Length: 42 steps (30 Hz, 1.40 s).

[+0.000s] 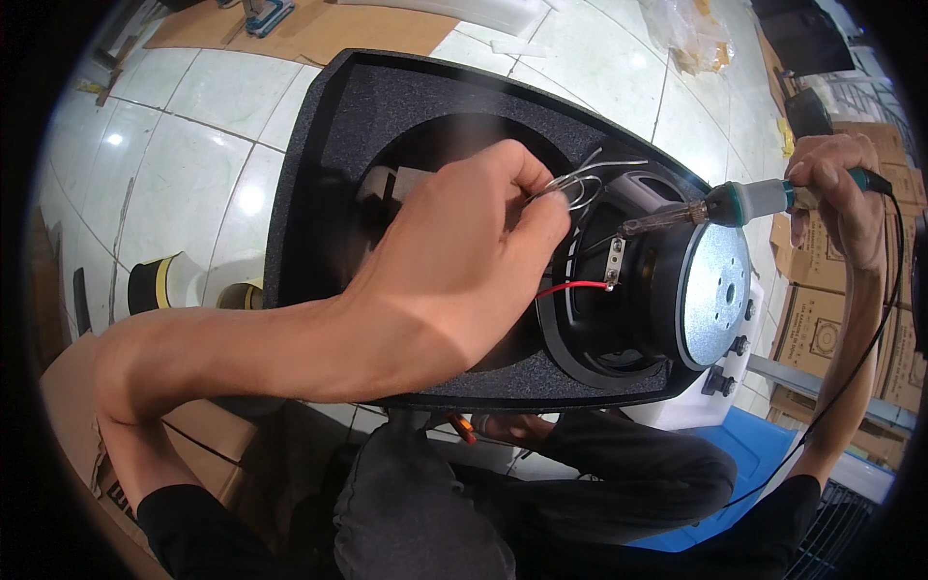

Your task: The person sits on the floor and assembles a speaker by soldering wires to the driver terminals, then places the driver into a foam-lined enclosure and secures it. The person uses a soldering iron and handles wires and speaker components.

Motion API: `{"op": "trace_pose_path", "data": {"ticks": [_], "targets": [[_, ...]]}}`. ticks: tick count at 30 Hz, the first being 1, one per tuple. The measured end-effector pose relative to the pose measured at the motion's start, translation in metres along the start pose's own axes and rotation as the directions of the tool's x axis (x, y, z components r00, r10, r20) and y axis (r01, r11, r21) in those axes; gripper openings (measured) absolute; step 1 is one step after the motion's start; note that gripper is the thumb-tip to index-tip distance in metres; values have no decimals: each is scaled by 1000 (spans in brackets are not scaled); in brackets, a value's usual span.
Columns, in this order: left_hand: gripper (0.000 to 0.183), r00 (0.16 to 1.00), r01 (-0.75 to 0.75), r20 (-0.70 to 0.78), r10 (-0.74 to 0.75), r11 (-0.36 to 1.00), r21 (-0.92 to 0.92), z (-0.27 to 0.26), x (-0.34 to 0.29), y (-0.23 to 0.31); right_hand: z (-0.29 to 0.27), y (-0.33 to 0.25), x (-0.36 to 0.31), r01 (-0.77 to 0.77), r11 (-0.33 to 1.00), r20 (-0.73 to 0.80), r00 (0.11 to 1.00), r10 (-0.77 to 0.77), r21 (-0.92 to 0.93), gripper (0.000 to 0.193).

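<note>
A black speaker cabinet [302, 193] lies before me with its round opening facing up. On its right part a loudspeaker driver [704, 319] rests magnet outward. My left hand [474, 227] reaches across the cabinet, fingers pinched on a loose coil of thin silvery solder wire [582, 186]. Wrapped around the handle of a green and grey soldering iron [764, 201] is my right hand [839, 184]. The iron's tip end is at the upper end of the driver's terminal strip [615, 259]; exact contact is unclear. A red wire [572, 287] joins the strip's lower end.
The iron's black cord [875, 333] trails down beside my right forearm. Printed cardboard boxes [822, 329] are stacked at right. A blue plastic piece [754, 454] lies by my legs. Yellow-edged round parts [174, 280] stand left, and flat cardboard [319, 29] covers floor at the back.
</note>
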<state>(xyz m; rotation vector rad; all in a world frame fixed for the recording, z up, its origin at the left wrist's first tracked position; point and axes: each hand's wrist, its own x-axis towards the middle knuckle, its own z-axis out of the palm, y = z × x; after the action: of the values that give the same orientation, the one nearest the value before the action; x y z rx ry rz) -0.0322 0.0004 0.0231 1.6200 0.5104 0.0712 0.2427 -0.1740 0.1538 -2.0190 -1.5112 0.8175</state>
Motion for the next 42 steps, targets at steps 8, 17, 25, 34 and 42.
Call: {"op": "trace_pose_path", "data": {"ticks": [8,17,25,34,42], "targets": [[22,996,-56,71,49,994,96,-10,1,-6,-3,-1,3,-3,999,8,1000,4,-48,44],[22,988,-149,12,151,953,265,-14,1,-11,-1,-4,2,-12,998,-20,1000,10,-66,44],[21,981,-192,65,181,933,303,-21,0,-13,-3,-3,3,-22,999,-12,1000,22,-42,44],[22,993,-114,56,102,954,277,-16,0,-12,-2,-1,3,-47,999,-33,998,46,-18,47],[22,991,-110,102,84,953,283,-18,0,-13,-5,0,3,-37,999,-12,999,37,-24,46]]}}
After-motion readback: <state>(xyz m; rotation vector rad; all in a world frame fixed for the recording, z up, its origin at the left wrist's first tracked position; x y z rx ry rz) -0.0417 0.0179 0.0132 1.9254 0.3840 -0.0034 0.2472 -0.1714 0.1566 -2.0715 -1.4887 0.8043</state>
